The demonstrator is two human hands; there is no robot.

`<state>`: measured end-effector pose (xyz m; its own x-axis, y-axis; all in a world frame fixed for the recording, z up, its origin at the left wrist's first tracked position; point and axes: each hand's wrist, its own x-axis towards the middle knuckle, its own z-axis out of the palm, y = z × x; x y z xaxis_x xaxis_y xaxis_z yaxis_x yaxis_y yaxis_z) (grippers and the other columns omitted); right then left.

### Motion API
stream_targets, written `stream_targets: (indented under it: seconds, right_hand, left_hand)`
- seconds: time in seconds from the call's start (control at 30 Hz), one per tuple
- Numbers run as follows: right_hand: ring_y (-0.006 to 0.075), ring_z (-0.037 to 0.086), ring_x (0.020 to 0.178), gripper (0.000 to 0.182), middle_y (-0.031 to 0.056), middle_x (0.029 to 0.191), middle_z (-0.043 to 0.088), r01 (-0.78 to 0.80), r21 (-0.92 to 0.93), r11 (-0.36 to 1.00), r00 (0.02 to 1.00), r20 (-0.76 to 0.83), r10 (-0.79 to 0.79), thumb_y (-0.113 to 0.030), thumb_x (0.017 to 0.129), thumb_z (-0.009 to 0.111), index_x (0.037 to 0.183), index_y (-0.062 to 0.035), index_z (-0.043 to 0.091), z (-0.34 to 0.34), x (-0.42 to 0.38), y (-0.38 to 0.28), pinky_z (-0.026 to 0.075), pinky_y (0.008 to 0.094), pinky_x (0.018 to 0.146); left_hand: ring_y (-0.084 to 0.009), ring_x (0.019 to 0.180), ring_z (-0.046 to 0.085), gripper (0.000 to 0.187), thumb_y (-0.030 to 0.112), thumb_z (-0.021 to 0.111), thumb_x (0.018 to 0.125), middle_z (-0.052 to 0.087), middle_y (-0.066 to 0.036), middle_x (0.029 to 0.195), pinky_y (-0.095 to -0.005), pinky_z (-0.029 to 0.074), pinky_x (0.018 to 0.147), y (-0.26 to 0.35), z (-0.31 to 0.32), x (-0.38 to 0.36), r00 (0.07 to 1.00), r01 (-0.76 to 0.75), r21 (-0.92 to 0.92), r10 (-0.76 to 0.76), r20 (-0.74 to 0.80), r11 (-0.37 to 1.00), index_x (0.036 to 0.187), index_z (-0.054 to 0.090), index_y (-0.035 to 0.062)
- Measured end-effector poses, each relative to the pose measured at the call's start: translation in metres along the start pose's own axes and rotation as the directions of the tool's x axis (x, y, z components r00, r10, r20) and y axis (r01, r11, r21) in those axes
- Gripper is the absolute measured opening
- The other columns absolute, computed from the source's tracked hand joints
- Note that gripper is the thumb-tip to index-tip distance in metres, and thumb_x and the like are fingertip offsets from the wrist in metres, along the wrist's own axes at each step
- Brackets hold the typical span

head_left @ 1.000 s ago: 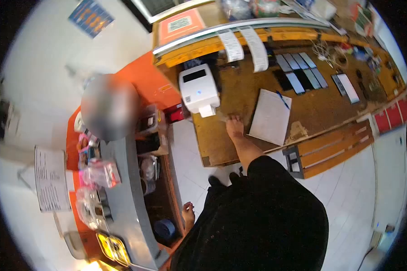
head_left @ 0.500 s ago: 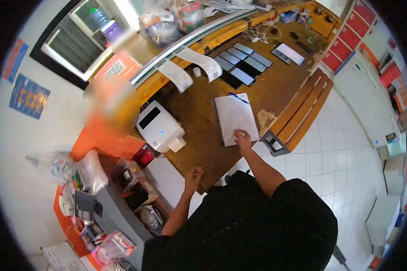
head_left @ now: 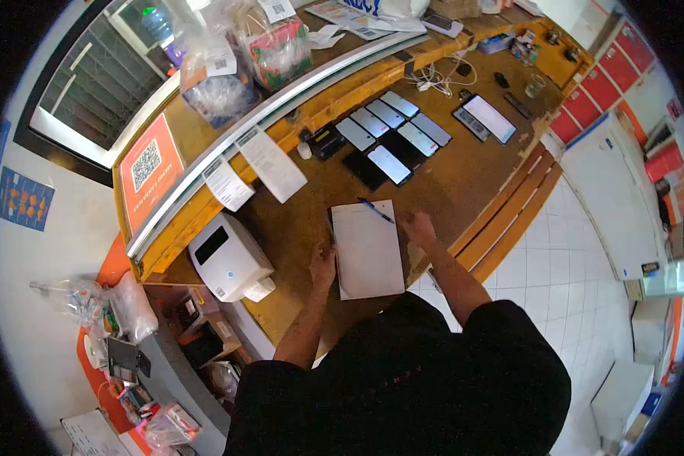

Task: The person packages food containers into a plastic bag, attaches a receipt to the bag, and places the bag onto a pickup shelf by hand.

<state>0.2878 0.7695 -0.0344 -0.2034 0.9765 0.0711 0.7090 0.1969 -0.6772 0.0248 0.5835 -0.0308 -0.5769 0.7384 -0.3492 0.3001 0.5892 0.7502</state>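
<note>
A white sheet of paper [head_left: 368,251] lies on the brown wooden counter [head_left: 463,182] in front of me, with a blue pen [head_left: 375,210] at its far edge. My left hand [head_left: 324,266] rests on the counter against the paper's left edge. To the right of the paper, my right hand [head_left: 419,227] lies flat on the counter with its fingers loosely spread. Neither hand holds anything.
A white label printer [head_left: 228,258] sits left of the paper. Several phones [head_left: 387,137] lie in rows farther back, a larger tablet [head_left: 485,118] and cables beyond. Paper slips [head_left: 270,163] hang from a raised shelf holding bagged goods. White floor tiles [head_left: 570,251] lie to the right.
The view swung right from the printer to the paper. My right hand left the printer's slot and came beside the paper; my left hand rose to the paper's left edge.
</note>
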Motion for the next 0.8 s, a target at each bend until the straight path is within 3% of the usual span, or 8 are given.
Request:
stream_targets:
  seconds: [0.07, 0.1, 0.17, 0.4, 0.5, 0.6, 0.67, 0.8]
  right_hand:
    - [0.0302, 0.065, 0.096, 0.032, 0.0101, 0.097, 0.071, 0.127, -0.293, 0.948, 0.899, 0.437, 0.014, -0.036, 0.084, 0.067, 0.105, -0.0117, 0.068, 0.022, 0.028, -0.005, 0.051, 0.0429, 0.085]
    - [0.0302, 0.065, 0.096, 0.032, 0.0101, 0.097, 0.071, 0.142, -0.285, 0.948, 0.889, 0.458, 0.005, -0.036, 0.084, 0.067, 0.105, -0.0117, 0.068, 0.025, 0.031, -0.009, 0.051, 0.0429, 0.085]
    - [0.0304, 0.063, 0.101, 0.035, 0.0117, 0.096, 0.070, 0.270, -0.246, 0.931, 0.830, 0.550, -0.096, -0.040, 0.083, 0.068, 0.103, -0.0113, 0.069, 0.016, 0.038, -0.018, 0.050, 0.0450, 0.088]
    - [0.0350, 0.061, 0.104, 0.038, 0.0158, 0.108, 0.063, -0.031, -0.429, 0.903, 0.822, 0.503, 0.268, -0.039, 0.079, 0.070, 0.104, -0.0111, 0.068, -0.052, 0.050, 0.031, 0.051, 0.0471, 0.085]
    - [0.0384, 0.061, 0.098, 0.038, 0.0177, 0.103, 0.063, 0.091, -0.439, 0.894, 0.882, 0.453, 0.133, -0.036, 0.080, 0.070, 0.106, -0.0088, 0.066, -0.084, 0.035, 0.057, 0.051, 0.0478, 0.082]
    - [0.0392, 0.060, 0.097, 0.038, 0.0168, 0.100, 0.063, 0.076, -0.349, 0.934, 0.930, 0.363, 0.060, -0.035, 0.082, 0.069, 0.106, -0.0072, 0.063, -0.091, 0.028, 0.066, 0.050, 0.0484, 0.080]
    - [0.0377, 0.061, 0.096, 0.036, 0.0161, 0.100, 0.063, 0.100, -0.196, 0.976, 0.956, 0.289, -0.040, -0.035, 0.083, 0.068, 0.105, -0.0066, 0.062, -0.084, 0.017, 0.077, 0.050, 0.0478, 0.079]
    - [0.0297, 0.065, 0.084, 0.028, 0.0159, 0.093, 0.066, 0.043, 0.145, 0.989, 0.952, 0.295, -0.084, -0.025, 0.084, 0.067, 0.103, -0.0049, 0.062, -0.080, -0.026, 0.082, 0.051, 0.0433, 0.075]
  left_hand:
    - [-0.0360, 0.134, 0.036, 0.064, 0.044, 0.063, 0.088, 0.041, -0.017, 0.144, -0.0581, 0.030, 0.108, -0.040, 0.041, 0.020, 0.984, -0.176, -0.108, 0.174, -0.027, 0.978, 0.140, 0.042, 0.0142]
    - [-0.0360, 0.134, 0.036, 0.064, 0.044, 0.063, 0.088, 0.041, -0.017, 0.144, -0.0581, 0.030, 0.108, -0.020, 0.039, 0.006, 0.988, -0.155, -0.106, 0.152, -0.041, 0.982, 0.140, 0.042, 0.0142]
    - [-0.0393, 0.137, 0.028, 0.069, 0.042, 0.067, 0.086, 0.030, -0.018, 0.150, -0.0614, 0.026, 0.109, 0.049, 0.030, -0.029, 0.993, 0.108, 0.304, -0.116, 0.008, 0.947, 0.143, 0.038, 0.0175]
    - [-0.0419, 0.140, 0.023, 0.098, 0.045, 0.075, 0.077, 0.021, -0.023, 0.153, -0.0621, 0.027, 0.108, 0.076, 0.050, -0.037, 0.927, 0.374, 0.401, -0.334, -0.168, 0.837, 0.150, 0.018, 0.0121]
    - [-0.0410, 0.138, 0.029, 0.115, 0.047, 0.080, 0.070, 0.025, -0.025, 0.151, -0.0623, 0.027, 0.107, 0.082, 0.037, -0.026, 0.858, 0.511, 0.334, -0.494, -0.142, 0.792, 0.151, 0.008, 0.0078]
    - [-0.0391, 0.124, 0.049, 0.109, 0.046, 0.084, 0.064, 0.048, -0.027, 0.136, -0.0558, 0.038, 0.102, 0.063, 0.032, -0.011, 0.865, 0.486, 0.369, -0.496, -0.075, 0.792, 0.146, 0.028, -0.0004]
    - [-0.0355, 0.106, 0.062, 0.087, 0.045, 0.084, 0.065, 0.064, -0.024, 0.113, -0.0461, 0.050, 0.091, 0.013, 0.037, 0.013, 0.915, 0.303, 0.076, -0.312, 0.257, 0.950, 0.127, 0.052, -0.0076]
    - [-0.0329, 0.093, 0.067, 0.068, 0.039, 0.085, 0.066, 0.068, -0.021, 0.102, -0.0400, 0.055, 0.081, 0.013, 0.029, 0.000, 0.971, 0.149, -0.026, -0.141, 0.196, 0.989, 0.109, 0.064, -0.0088]
